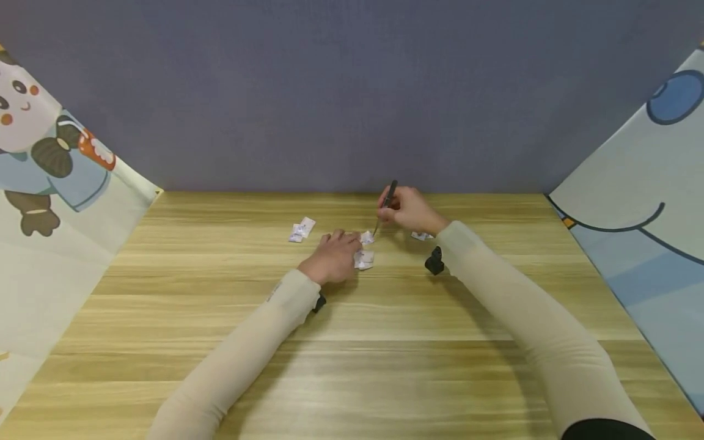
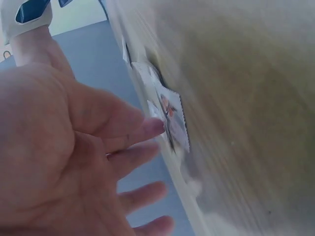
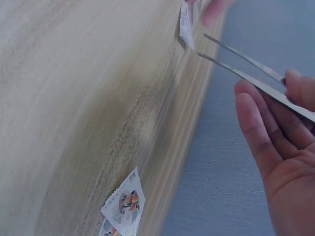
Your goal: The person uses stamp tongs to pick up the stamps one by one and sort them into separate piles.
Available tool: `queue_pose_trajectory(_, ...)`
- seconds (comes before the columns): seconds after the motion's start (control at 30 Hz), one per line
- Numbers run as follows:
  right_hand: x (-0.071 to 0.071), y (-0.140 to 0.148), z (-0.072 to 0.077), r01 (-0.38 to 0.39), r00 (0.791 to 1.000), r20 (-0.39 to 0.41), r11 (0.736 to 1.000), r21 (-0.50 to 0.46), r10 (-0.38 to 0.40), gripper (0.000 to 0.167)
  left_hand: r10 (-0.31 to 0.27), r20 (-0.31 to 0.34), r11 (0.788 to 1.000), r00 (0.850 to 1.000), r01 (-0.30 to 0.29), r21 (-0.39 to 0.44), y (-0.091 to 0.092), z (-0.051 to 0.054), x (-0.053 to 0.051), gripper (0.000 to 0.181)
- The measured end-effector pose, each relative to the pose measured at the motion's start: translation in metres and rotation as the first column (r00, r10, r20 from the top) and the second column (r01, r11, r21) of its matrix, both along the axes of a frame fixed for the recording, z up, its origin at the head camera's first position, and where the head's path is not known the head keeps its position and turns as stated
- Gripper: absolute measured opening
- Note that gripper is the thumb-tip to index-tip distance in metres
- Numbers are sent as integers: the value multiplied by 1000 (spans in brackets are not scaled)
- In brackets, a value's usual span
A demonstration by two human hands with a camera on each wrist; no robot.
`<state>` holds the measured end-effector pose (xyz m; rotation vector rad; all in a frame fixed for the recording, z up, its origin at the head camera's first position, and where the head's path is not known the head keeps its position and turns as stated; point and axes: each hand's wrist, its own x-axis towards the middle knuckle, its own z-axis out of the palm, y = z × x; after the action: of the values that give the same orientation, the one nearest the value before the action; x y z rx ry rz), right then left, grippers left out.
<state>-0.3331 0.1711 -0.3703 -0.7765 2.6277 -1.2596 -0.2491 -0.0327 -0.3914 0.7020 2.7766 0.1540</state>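
Person in long cream sleeves – left sleeve [image 1: 242, 360] has small grey marking [image 1: 273, 291] near the cuff, right sleeve [image 1: 522, 311] creased near elbow, black fabric edge [image 1: 605, 429] higher up. Small blocky black units at wrists – left [image 1: 319, 302], right [image 1: 434, 261].

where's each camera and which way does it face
Head: worn on the head, facing forward and down at the table; left hand, right hand, sleeves show.
Left wrist: worn there, facing stamps; left hand, right arm show.
Right wrist: worn there, facing tweezers; right hand, left fingertips show.
Head and right wrist views share the tweezers.
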Motion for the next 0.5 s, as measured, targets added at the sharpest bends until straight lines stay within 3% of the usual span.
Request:
queue_pose_trajectory(0.2,0,1,0,20,1000,-7,999,-26,-20,9,-5,-32,1000,999,6,16,6,-5,0,66)
queue_pose_trajectory(0.4,-2,2,-1,16,1000,0,999,-50,-16,8,-35,-59,998,998,32,-46,12,-7,2,50)
queue_pose_trajectory(0.5,-2,3,-2,24,999,-21,999,-33,-25,8,-35,-58,998,998,32,-57,13,-5,2,51)
